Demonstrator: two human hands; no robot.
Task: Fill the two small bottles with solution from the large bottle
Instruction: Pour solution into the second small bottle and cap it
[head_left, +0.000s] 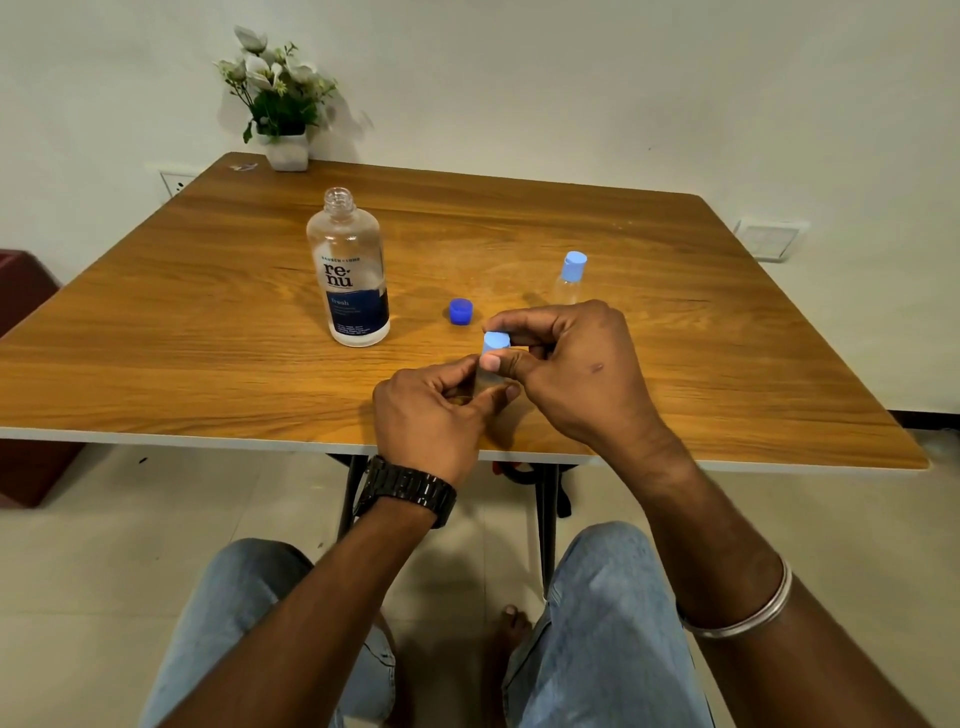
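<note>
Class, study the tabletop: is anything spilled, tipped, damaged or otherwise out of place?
Nothing stands out. The large bottle stands upright and uncapped, its dark blue cap beside it on the dry table. One small bottle stands capped; both hands hold the other, the right hand pinching its light blue cap.

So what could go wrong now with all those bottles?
The tall clear large bottle stands open, its dark blue cap off beside it; a bump from a hand could tip and spill it. The left hand holds the small clear bottle while the right hand pinches its light blue cap; the loosened cap might slip and roll off the wooden table.
</note>
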